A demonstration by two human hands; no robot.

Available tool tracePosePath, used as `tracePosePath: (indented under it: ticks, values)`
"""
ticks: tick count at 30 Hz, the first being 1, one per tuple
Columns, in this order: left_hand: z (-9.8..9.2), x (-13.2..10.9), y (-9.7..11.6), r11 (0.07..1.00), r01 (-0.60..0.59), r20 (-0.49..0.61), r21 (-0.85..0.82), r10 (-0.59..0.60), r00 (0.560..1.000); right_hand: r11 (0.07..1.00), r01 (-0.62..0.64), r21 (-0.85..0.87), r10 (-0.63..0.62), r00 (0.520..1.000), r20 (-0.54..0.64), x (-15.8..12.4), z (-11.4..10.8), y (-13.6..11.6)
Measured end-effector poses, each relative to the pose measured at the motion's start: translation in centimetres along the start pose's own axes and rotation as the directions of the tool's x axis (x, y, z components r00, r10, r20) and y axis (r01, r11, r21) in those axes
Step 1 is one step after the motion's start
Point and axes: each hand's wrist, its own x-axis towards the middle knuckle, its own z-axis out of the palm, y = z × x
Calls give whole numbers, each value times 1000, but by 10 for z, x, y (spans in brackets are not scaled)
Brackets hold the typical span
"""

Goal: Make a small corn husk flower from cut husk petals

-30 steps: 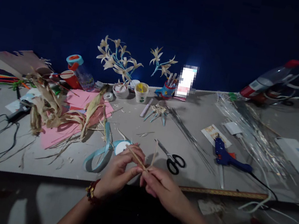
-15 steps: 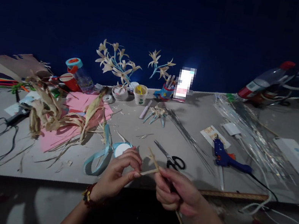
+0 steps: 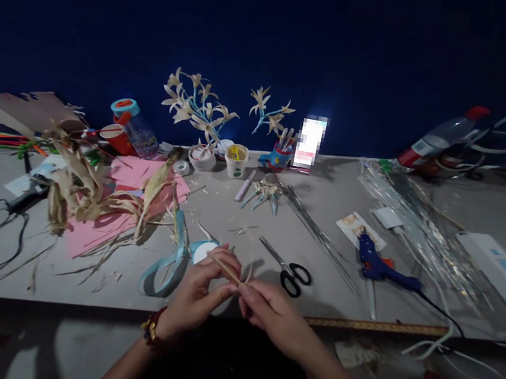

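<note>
A narrow, pale brown strip, which looks like dried corn husk (image 3: 225, 268), lies across the fingers of my left hand (image 3: 201, 288). My right hand (image 3: 268, 310) pinches its near end, and the thumb of my left hand presses close by. The two hands meet just above the table's front edge. Beyond the left hand, a roll of light blue tape or ribbon (image 3: 182, 236) is partly covered by the fingers. Black-handled scissors (image 3: 290, 273) lie with blades parted, to the right of the hands. Small blue-stemmed husk flowers (image 3: 262, 194) lie farther back.
Dried husks (image 3: 82, 182) lie on pink paper (image 3: 78, 234) at left. Husk-flower sprays (image 3: 195, 101) stand behind, near a paper cup (image 3: 236, 160). Thin wires (image 3: 319, 230), a blue glue gun (image 3: 386, 270), a power strip (image 3: 502, 273) and a tilted bottle (image 3: 442, 141) occupy the right.
My right hand has moved left, up against my left hand. The husk strip, which pointed up between the hands, now lies across my left fingers.
</note>
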Motion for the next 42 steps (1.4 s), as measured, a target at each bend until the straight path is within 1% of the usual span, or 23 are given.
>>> tracePosePath:
  ticks: [2,4,6,7,8,9,10,11,12,13,14,15,17,20,22,25,29,31,33,35,38,40,42]
  values:
    - [0,-1,1,1000,4,-1,-21,-4,1000,993,-16,118,12,999,38,0,-3,-1]
    - [-1,-3,2,998,12,0,-58,-12,1000,949,-88,304,44,988,148,-1,-10,-1]
    - [0,-3,2,995,19,0,-98,-19,1000,847,-184,498,45,960,277,-2,-19,-1]
    - [0,-4,1,992,28,-3,-124,-29,1000,789,-214,575,25,948,317,-3,-24,-1]
    - [1,-4,0,986,45,-17,-161,-49,999,739,-221,637,3,946,325,-3,-28,-1]
    - [3,-5,-1,974,73,-43,-213,-84,996,708,-193,679,-14,958,287,-4,-31,-1]
    - [5,-5,-3,955,106,-78,-276,-132,988,706,-128,697,-21,979,202,-4,-33,0]
    - [8,-5,-5,929,144,-110,-342,-192,975,733,-52,678,-18,995,96,-4,-32,0]
    - [11,-5,-7,896,183,-135,-404,-256,957,782,16,623,-9,1000,-13,-4,-30,1]
    - [14,-5,-9,864,218,-149,-454,-315,937,839,64,540,-6,994,-110,-3,-26,2]
    - [17,-5,-10,835,249,-150,-490,-362,920,890,93,446,-14,984,-178,-3,-21,4]
    - [20,-5,-10,814,271,-146,-513,-395,907,927,108,359,-32,977,-213,-1,-15,4]
    - [23,-5,-10,793,293,-138,-534,-424,895,956,138,260,-73,967,-244,1,-5,5]
    - [24,-6,-8,796,311,-119,-520,-428,896,945,196,262,-110,944,-312,7,3,1]
    - [23,-7,-6,802,335,-89,-495,-430,898,932,181,314,-71,941,-330,10,2,-3]
    - [22,-10,-2,795,372,-50,-478,-448,893,912,138,386,-16,953,-301,13,-1,-6]
    - [22,-11,-1,792,377,-67,-480,-461,885,925,140,354,-55,969,-241,16,-3,-5]
    - [22,-10,-1,813,372,-60,-448,-443,895,918,151,366,-48,960,-276,18,-3,-4]
    - [21,-10,0,820,387,-1,-422,-428,904,882,150,447,-7,952,-307,20,-7,-4]
    - [20,-12,0,806,419,82,-419,-426,901,823,139,551,36,955,-295,21,-13,-6]
    - [17,-18,-1,807,436,169,-397,-403,900,754,146,640,38,964,-264,22,-22,-8]
    - [12,-23,-5,836,441,173,-325,-406,897,732,167,661,27,962,-272,21,-27,-10]
    - [1,-29,-12,885,430,93,-179,-420,903,725,187,663,15,958,-286,19,-30,-11]
